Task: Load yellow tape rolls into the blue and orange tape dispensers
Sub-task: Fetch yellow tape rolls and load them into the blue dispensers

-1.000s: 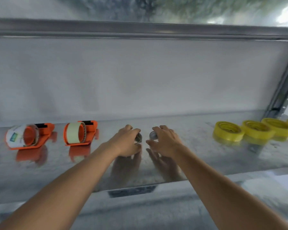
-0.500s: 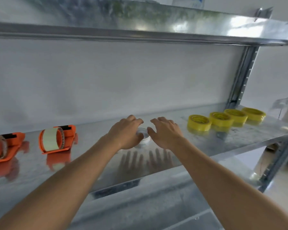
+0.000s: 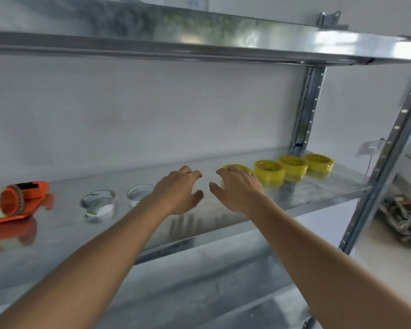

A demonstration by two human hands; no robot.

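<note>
Four yellow tape rolls lie flat on the metal shelf [image 3: 318,188], holes facing up, in a row that runs from the right hand toward 2 o'clock. The nearest roll [image 3: 235,167] is partly hidden behind the right hand [image 3: 237,188]; the second roll [image 3: 269,170], third roll [image 3: 292,165] and fourth roll [image 3: 318,161] follow, each just beside the next. They are squat rings of glossy yellow tape.

At 9 o'clock, cut by the frame edge, an orange dispenser [image 3: 22,200] lies on the shelf, its roll's hole facing right toward the hands and its long axis running left to right. It is smooth orange plastic with a black strip on top and carries a pale roll.

Between the dispenser and the left hand [image 3: 178,191] sit two low clear rings [image 3: 97,201] [image 3: 139,193], flat on the shelf, round and see-through; what they are I cannot tell.

Both hands hover over the shelf palm down, fingers spread and loosely bent, grasping nothing. They are near each other but apart. The right hand's fingers [image 3: 226,172] are at the nearest roll; whether they touch it I cannot tell.

The shelf is shiny, mottled galvanised steel that mirrors the hands and the dispenser. A second steel shelf [image 3: 199,36] runs overhead, and a perforated steel post [image 3: 384,162] stands at 3 o'clock
</note>
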